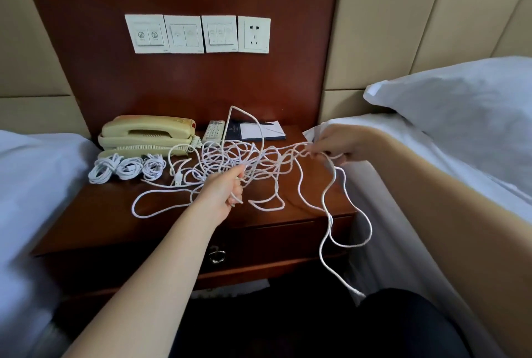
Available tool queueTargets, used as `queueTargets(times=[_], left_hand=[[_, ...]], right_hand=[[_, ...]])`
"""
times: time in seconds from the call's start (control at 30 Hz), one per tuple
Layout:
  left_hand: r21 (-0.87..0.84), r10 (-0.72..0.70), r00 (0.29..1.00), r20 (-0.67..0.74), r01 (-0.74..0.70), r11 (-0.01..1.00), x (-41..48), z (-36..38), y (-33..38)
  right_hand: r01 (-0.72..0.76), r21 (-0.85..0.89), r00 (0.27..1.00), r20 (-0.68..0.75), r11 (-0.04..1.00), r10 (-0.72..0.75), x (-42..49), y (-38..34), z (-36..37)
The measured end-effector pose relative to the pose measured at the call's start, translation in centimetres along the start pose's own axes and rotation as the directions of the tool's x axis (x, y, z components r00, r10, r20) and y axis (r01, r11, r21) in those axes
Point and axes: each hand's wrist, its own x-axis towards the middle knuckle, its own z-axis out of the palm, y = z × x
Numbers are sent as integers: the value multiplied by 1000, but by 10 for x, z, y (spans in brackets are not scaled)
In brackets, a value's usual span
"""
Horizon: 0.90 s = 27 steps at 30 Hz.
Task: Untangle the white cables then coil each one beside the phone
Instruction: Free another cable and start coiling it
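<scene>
Both bare arms reach forward, left hand (230,189) and right hand (335,144) fisted.

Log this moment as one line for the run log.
phase: untangling | left hand: gripping tangle | right hand: pulling strands | coils: three by phone

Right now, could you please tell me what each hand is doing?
Left hand: closed, gripping a strand of the tangled white cables.
Right hand: closed, pinching strands pulled out from the same tangle.
</scene>
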Motion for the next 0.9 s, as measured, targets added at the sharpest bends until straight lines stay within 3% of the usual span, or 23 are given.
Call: queueTargets(times=[0.1,0.23,0.4,0.53,0.63,0.7,0.9], left_hand=[[7,27,999,-17,-27,1000,0,7,13],[61,52,997,-57,-48,997,1,13,38],[41,118,990,-76,-115,993,10,12,68],[-24,144,988,-55,-145,989,19,4,81],[-35,120,991,-53,-122,992,25,-7,80],[-30,101,992,-71,-104,994,29,-13,74],[-154,84,984,-160,-108,982,36,-25,56]], right_hand=[[12,232,999,-36,973,-4,3,-21,-9],[89,303,986,-165,949,-40,8,-53,-19],[216,214,904,-413,953,-113,28,-92,-21],[304,-58,789,-545,951,-285,52,-108,-13],[319,-230,766,-510,920,-393,73,-110,2],[292,-327,810,-416,899,-414,86,-105,16],[96,-570,952,-186,816,-242,125,-66,41]])
